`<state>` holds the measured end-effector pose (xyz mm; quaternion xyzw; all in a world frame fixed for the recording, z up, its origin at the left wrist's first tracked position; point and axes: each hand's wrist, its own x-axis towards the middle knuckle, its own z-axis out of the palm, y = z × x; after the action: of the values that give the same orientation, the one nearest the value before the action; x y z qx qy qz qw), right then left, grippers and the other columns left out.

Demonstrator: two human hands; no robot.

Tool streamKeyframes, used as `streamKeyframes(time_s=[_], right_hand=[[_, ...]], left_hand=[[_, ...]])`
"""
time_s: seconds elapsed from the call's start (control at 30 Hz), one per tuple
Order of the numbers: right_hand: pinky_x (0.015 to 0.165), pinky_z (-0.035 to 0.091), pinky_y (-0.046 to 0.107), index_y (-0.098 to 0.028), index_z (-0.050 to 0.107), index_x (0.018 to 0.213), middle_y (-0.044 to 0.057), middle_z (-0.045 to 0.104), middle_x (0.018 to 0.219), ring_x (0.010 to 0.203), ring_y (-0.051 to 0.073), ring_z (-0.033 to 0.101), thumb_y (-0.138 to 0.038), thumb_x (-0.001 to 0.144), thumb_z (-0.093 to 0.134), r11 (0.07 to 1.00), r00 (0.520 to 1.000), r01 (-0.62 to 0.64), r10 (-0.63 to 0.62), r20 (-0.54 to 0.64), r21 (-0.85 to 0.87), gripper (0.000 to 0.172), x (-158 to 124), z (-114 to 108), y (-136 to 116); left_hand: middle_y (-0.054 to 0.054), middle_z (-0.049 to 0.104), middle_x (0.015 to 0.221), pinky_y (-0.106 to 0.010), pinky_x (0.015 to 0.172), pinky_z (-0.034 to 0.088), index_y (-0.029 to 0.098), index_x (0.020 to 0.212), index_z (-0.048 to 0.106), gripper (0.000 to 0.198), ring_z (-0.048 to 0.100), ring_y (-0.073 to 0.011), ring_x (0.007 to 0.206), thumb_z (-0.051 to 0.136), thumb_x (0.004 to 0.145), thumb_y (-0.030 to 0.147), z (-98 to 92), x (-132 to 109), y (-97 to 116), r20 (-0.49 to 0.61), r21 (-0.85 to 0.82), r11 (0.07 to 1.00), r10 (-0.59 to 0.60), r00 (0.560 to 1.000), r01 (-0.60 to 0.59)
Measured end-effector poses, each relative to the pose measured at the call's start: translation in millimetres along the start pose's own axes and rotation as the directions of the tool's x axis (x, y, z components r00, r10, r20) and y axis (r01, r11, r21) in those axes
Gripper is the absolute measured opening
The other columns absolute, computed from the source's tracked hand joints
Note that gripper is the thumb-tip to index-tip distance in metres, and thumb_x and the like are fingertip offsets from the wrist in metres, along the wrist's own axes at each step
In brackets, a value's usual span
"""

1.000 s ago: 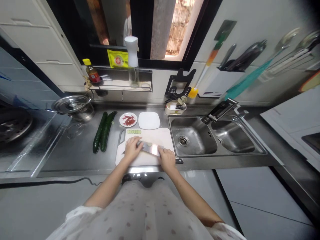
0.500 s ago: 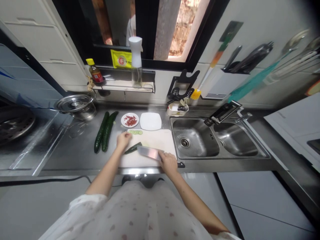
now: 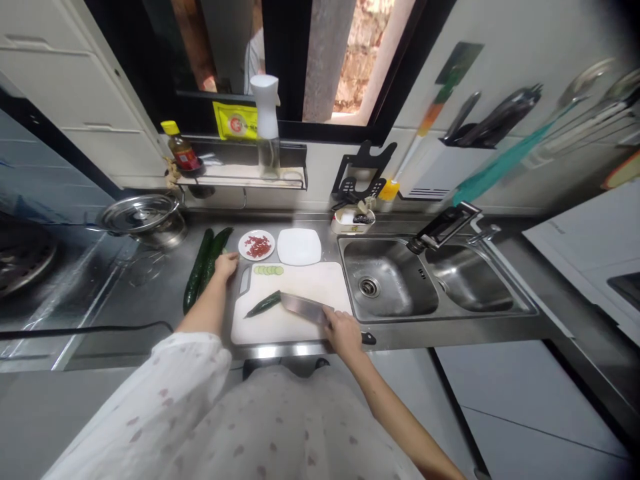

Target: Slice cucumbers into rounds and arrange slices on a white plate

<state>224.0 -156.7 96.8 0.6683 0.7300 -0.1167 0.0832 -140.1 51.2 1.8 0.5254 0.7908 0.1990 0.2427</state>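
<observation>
My right hand [image 3: 344, 333] grips a kitchen knife [image 3: 304, 307], its wide blade low over the white cutting board [image 3: 300, 327] and pointing left. The blade's tip is beside a cut length of cucumber [image 3: 263, 304] lying at a slant on the board. A row of several pale cucumber slices [image 3: 269, 270] lies along the board's far left edge. My left hand [image 3: 227, 265] is off the board, beside two whole cucumbers [image 3: 199, 270]. Its fingers are drawn together near a small pale green bit; what they hold is too small to make out.
Behind the board stand a plate of chopped red pieces [image 3: 259, 247] and a white square plate [image 3: 299, 246]. A black handle [image 3: 369, 339] pokes out by the board's right corner. The double sink [image 3: 390, 277] is right, a lidded steel pot [image 3: 145, 217] left.
My left hand has moved left from the cucumber slices to beside the whole cucumbers. The knife stays in my right hand near the cut cucumber. The view has shifted slightly.
</observation>
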Motion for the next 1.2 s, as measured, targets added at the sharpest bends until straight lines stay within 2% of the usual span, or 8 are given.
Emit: streamKeyframes(time_s=[0.2, 0.33, 0.5, 0.7, 0.8, 0.9, 1.07, 1.2], right_hand=[[0.080, 0.036, 0.029, -0.025, 0.050, 0.136, 0.007, 0.067, 0.104, 0.097, 0.021, 0.058, -0.027, 0.087, 0.055, 1.000, 1.000, 0.007, -0.007, -0.013, 0.024, 0.049, 3.1, 5.3, 7.6], [0.080, 0.036, 0.029, -0.026, 0.050, 0.135, 0.007, 0.068, 0.104, 0.096, 0.020, 0.058, -0.027, 0.087, 0.054, 0.999, 1.000, 0.012, -0.011, -0.021, 0.040, 0.048, 5.4, 7.1, 5.8], [0.081, 0.036, 0.028, -0.027, 0.050, 0.135, 0.006, 0.067, 0.105, 0.097, 0.020, 0.057, -0.029, 0.087, 0.054, 0.999, 1.000, -0.003, 0.004, -0.014, 0.051, 0.049, 5.4, 5.9, 0.4], [0.080, 0.036, 0.027, -0.026, 0.054, 0.131, 0.006, 0.068, 0.107, 0.098, 0.019, 0.058, -0.026, 0.087, 0.051, 0.995, 1.000, -0.024, 0.026, -0.014, 0.100, 0.044, 2.4, 1.3, -0.3], [0.074, 0.036, 0.025, -0.026, 0.059, 0.122, 0.005, 0.070, 0.104, 0.095, 0.018, 0.061, -0.028, 0.092, 0.044, 0.985, 0.996, -0.085, 0.082, 0.021, 0.152, 0.034, 1.9, 0.5, -1.7], [0.068, 0.034, 0.024, -0.024, 0.062, 0.114, 0.005, 0.071, 0.097, 0.089, 0.017, 0.063, -0.033, 0.098, 0.033, 0.972, 0.989, -0.146, 0.142, 0.035, 0.182, 0.034, 3.8, 1.6, -5.8], [0.064, 0.031, 0.024, -0.020, 0.063, 0.104, 0.006, 0.072, 0.092, 0.084, 0.017, 0.064, -0.034, 0.099, 0.031, 0.971, 0.989, -0.140, 0.127, 0.081, 0.195, 0.036, 12.0, 2.1, -15.7], [0.064, 0.031, 0.024, -0.019, 0.062, 0.103, 0.006, 0.071, 0.093, 0.085, 0.017, 0.063, -0.034, 0.099, 0.031, 0.968, 0.989, -0.120, 0.098, 0.110, 0.219, 0.035, 19.0, 2.3, -23.1]], left_hand=[[-0.014, 0.066, 0.119, -0.033, 0.097, 0.045, 0.018, 0.120, 0.067, 0.046, 0.061, -0.0272, 0.112, 0.054, 0.077, 0.008, -8.4, -3.9, -4.7, 0.054, 0.170, 0.980, 0.093, 0.994, -0.101], [-0.017, 0.065, 0.114, -0.036, 0.091, 0.048, 0.019, 0.121, 0.065, 0.045, 0.061, -0.0288, 0.107, 0.049, 0.080, 0.009, -20.6, -9.4, -1.6, 0.154, 0.429, 0.877, 0.168, 0.974, -0.219], [-0.016, 0.062, 0.111, -0.036, 0.085, 0.049, 0.021, 0.117, 0.066, 0.043, 0.058, -0.0286, 0.104, 0.042, 0.083, 0.011, -34.0, -15.5, 7.5, 0.194, 0.551, 0.783, 0.218, 0.956, -0.290], [-0.022, 0.060, 0.108, -0.040, 0.084, 0.047, 0.010, 0.110, 0.066, 0.035, 0.056, -0.0313, 0.105, 0.039, 0.088, 0.013, -38.0, -21.8, 15.0, 0.039, 0.614, 0.768, 0.201, 0.979, -0.182], [-0.021, 0.060, 0.111, -0.042, 0.084, 0.045, 0.016, 0.116, 0.065, 0.035, 0.055, -0.0323, 0.105, 0.043, 0.088, 0.018, -38.6, -26.5, 16.4, -0.082, 0.516, 0.854, 0.133, 0.988, -0.073], [-0.018, 0.061, 0.113, -0.039, 0.083, 0.046, 0.020, 0.124, 0.061, 0.039, 0.058, -0.0300, 0.101, 0.046, 0.089, 0.029, -31.0, -39.8, 19.0, -0.189, 0.280, 0.959, 0.001, 0.982, 0.053], [-0.011, 0.064, 0.113, -0.033, 0.093, 0.044, 0.018, 0.116, 0.065, 0.034, 0.059, -0.0243, 0.105, 0.047, 0.089, 0.030, 4.9, -87.6, 25.1, -0.226, -0.029, 0.994, 0.095, 0.969, -0.104], [-0.010, 0.067, 0.105, -0.033, 0.091, 0.046, 0.017, 0.105, 0.068, 0.028, 0.060, -0.0227, 0.100, 0.049, 0.088, 0.029, 31.0, -134.6, 28.3, -0.180, -0.116, 0.945, 0.283, 0.942, -0.306]])
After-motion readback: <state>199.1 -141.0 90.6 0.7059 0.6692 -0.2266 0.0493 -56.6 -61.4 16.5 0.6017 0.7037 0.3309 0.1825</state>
